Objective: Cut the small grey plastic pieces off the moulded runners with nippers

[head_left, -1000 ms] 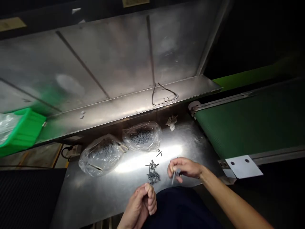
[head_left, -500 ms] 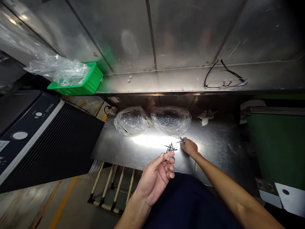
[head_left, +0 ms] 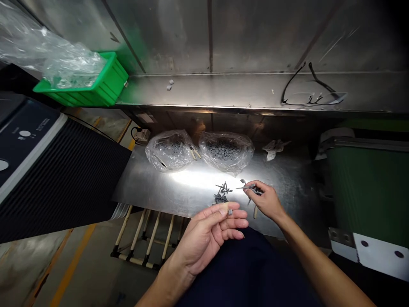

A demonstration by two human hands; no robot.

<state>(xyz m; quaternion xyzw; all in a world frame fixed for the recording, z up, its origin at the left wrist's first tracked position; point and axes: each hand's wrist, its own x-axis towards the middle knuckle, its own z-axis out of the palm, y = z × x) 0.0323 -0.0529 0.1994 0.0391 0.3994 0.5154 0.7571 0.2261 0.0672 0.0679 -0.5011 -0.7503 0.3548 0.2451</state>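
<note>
Palm up, my left hand (head_left: 214,228) pinches a small grey piece (head_left: 230,212) between thumb and forefinger, its other fingers loosely spread. To its right, my right hand (head_left: 266,199) is closed on a thin dark part (head_left: 246,187) with a pointed end toward the left. Just beyond my left hand lies a small heap of dark grey parts (head_left: 220,198) on the metal table (head_left: 191,198). Two clear plastic bags, a left one (head_left: 180,164) and a right one (head_left: 244,160), hold many small grey pieces behind the heap.
Glasses (head_left: 311,100) and a green bin (head_left: 110,83) with clear plastic sit on the shelf (head_left: 223,91). Crumpled tissue (head_left: 273,149) lies at the back right. A black ribbed machine (head_left: 67,170) stands left, a green surface (head_left: 370,183) right. A pipe rack (head_left: 150,243) is below.
The whole view has shifted. My right hand has turned, and more of the dark parts in it shows. The fingers of my left hand have opened outward, with the small piece now visible at the thumb.
</note>
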